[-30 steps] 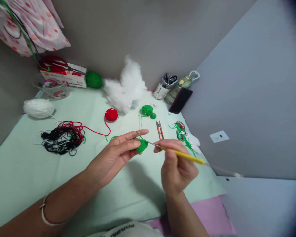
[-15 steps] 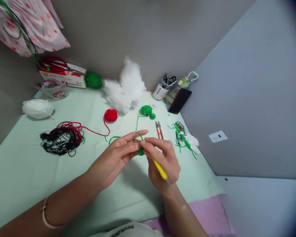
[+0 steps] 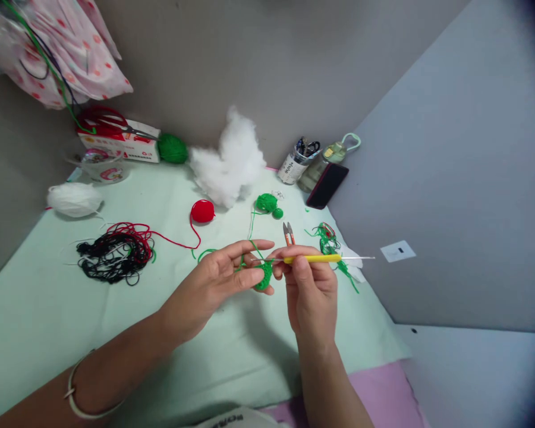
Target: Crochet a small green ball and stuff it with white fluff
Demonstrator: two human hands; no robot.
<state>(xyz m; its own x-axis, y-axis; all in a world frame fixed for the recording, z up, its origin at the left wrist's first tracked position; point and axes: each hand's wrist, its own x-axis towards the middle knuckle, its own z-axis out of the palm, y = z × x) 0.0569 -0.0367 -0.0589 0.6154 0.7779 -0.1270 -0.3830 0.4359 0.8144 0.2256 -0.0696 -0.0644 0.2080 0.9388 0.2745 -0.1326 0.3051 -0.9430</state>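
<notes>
Centre frame: left hand [image 3: 218,282] pinches the green crochet piece [image 3: 264,277] between thumb and fingers, held above the desk [image 3: 49,309]. Right hand [image 3: 314,294] is closed on the yellow crochet hook [image 3: 314,258]. Hook now lies level; half a second ago it slanted down toward the wrist.

small round green crochet piece [image 3: 264,277], pinched in left hand [image 3: 214,284] fingertips, thin yellow crochet hook [image 3: 312,258], held level in right hand [image 3: 312,292], silver tip just above the piece
</notes>
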